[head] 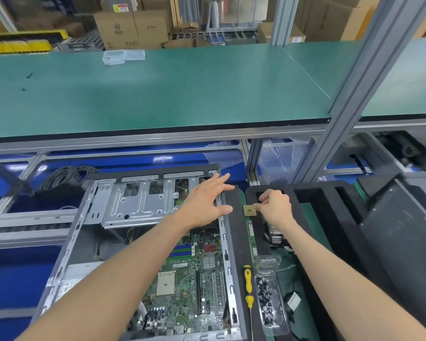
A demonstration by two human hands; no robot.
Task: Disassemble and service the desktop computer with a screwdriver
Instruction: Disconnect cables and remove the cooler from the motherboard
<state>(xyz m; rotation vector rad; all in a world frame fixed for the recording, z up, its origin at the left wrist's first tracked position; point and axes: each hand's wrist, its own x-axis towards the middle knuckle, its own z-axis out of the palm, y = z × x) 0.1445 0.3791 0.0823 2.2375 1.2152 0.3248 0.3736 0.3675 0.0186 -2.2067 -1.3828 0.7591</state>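
Observation:
The open desktop case [67,244] lies on its side in front of me, with the green motherboard [194,286] and its bare CPU socket [166,283] showing. My left hand [204,203] rests flat with spread fingers on the case's far right rim. To the right of the case, my right hand [274,206] pinches a small square CPU chip [249,210] at its edge, over the black foam. A yellow-handled screwdriver [248,286] lies beside the case near a RAM stick [251,237].
A clear tray of dark screws [268,303] sits right of the screwdriver. Black foam packing [330,217] and a dark panel [401,230] fill the right side. Coiled grey cable [67,174] lies behind the case. A green upper shelf [158,94] carries clear boxes [122,56]; a metal post [354,94] rises at right.

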